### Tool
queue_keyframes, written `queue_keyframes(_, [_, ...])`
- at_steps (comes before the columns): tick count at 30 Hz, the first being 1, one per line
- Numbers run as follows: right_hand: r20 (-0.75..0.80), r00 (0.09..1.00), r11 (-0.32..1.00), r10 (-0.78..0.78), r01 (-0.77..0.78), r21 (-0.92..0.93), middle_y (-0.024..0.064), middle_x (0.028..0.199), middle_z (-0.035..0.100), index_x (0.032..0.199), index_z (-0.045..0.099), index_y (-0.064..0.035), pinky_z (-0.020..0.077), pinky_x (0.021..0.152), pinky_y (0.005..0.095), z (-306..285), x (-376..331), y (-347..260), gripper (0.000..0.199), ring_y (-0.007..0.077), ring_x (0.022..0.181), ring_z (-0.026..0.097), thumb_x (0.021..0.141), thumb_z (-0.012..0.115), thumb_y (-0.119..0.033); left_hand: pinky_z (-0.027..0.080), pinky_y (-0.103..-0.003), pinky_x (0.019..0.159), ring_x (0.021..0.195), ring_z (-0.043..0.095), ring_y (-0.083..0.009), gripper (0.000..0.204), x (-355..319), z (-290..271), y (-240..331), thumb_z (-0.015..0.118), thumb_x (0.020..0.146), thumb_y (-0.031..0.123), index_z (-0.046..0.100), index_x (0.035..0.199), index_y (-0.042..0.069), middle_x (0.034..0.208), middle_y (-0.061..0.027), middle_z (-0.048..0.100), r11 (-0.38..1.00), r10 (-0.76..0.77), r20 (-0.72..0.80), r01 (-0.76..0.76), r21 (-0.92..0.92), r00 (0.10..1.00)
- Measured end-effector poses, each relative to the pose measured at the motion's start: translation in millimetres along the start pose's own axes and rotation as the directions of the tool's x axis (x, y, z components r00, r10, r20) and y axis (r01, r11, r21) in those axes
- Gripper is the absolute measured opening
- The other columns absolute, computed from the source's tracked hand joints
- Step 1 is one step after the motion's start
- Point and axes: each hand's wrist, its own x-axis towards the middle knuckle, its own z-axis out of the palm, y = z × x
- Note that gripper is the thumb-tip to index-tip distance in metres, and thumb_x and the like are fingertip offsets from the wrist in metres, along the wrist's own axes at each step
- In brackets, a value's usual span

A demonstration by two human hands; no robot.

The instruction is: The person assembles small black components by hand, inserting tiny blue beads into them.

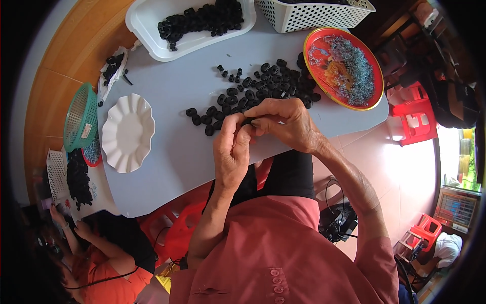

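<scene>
Above the near edge of the table, my left hand (pixel 234 152) and my right hand (pixel 291 124) meet fingertip to fingertip. Both pinch one small black plastic piece (pixel 248 121), mostly covered by the fingers, so its exact shape is hidden. Just beyond them lies a loose spread of rounded black plastic pieces (pixel 263 91), some showing holes. Smaller black pieces (pixel 231 78) lie at its far left side. To the right, a round red tray (pixel 315 76) with a gold rim holds a heap of tiny silvery metal parts (pixel 357 71) that look like springs.
A white tub (pixel 144 43) of black pieces and a white perforated basket (pixel 309 17) stand at the back. On the left are an empty scalloped white dish (pixel 126 134) and a green basket (pixel 81 116). Another person (pixel 109 263) works at lower left. Red stools (pixel 415 119) stand right.
</scene>
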Motion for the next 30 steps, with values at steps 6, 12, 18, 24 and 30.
queue_keyframes(6, [-0.007, 0.997, 0.996, -0.079, 0.079, 0.049, 0.0106, 0.089, 0.066, 0.112, 0.063, 0.0022, 0.0532, 0.073, 0.026, 0.6, -6.0, 10.8, 0.029, 0.0121, 0.079, 0.066, 0.083, 0.059, 0.004, 0.044, -0.024, 0.066, 0.072, 0.053, -0.0096, 0.018, -0.6, -2.4, 0.2, 0.05, 0.097, 0.014, 0.055, 0.107, 0.0, 0.081, -0.0031, 0.06, 0.999, -0.021, -0.003, 0.021, 0.048, 1.0])
queue_keyframes(12, [0.022, 0.973, 0.93, -0.23, 0.226, -0.29, 0.0123, 0.097, 0.064, 0.118, 0.059, -0.001, 0.0545, 0.073, 0.0331, -2.6, -9.1, -5.0, 0.041, 0.0232, 0.084, 0.066, 0.078, 0.066, -0.004, 0.042, -0.023, 0.069, 0.075, 0.052, -0.0083, 0.022, 1.0, -5.4, 6.0, 0.053, 0.095, 0.019, 0.057, 0.105, 0.0, 0.082, -0.0012, 0.059, 0.982, -0.183, -0.006, 0.183, -0.045, 0.983])
queue_keyframes(18, [0.117, 0.813, 0.562, -0.571, 0.49, -0.666, 0.0139, 0.099, 0.06, 0.115, 0.057, 0.0015, 0.0516, 0.076, 0.0368, 7.1, 0.4, 12.1, 0.053, 0.0291, 0.088, 0.062, 0.069, 0.075, -0.019, 0.042, -0.022, 0.068, 0.074, 0.05, -0.0069, 0.017, 4.2, -5.2, 11.8, 0.054, 0.094, 0.015, 0.058, 0.1, -0.001, 0.083, -0.0001, 0.058, 0.975, -0.184, 0.019, 0.185, -0.123, 0.983])
queue_keyframes(24, [0.088, 0.814, 0.601, -0.574, 0.491, -0.63, 0.0142, 0.098, 0.062, 0.112, 0.059, 0.0013, 0.0522, 0.074, 0.0384, 5.7, 2.6, 20.9, 0.058, 0.0304, 0.086, 0.063, 0.063, 0.079, -0.024, 0.041, -0.024, 0.061, 0.067, 0.047, -0.0074, 0.019, 5.3, -8.8, 11.0, 0.052, 0.095, 0.014, 0.058, 0.103, -0.002, 0.074, -0.0013, 0.055, 0.992, -0.129, 0.058, 0.128, 0.014, 0.99])
queue_keyframes(30, [0.095, 0.79, 0.588, -0.606, 0.525, -0.616, 0.0128, 0.098, 0.06, 0.113, 0.058, 0.0008, 0.0496, 0.072, 0.0376, 6.4, 2.7, 24.4, 0.058, 0.029, 0.088, 0.061, 0.066, 0.076, -0.027, 0.04, -0.027, 0.056, 0.063, 0.046, -0.0097, 0.021, 1.6, -8.8, 15.7, 0.05, 0.096, 0.014, 0.058, 0.105, -0.004, 0.068, -0.0047, 0.052, 0.986, -0.117, 0.064, 0.108, 0.129, 0.991])
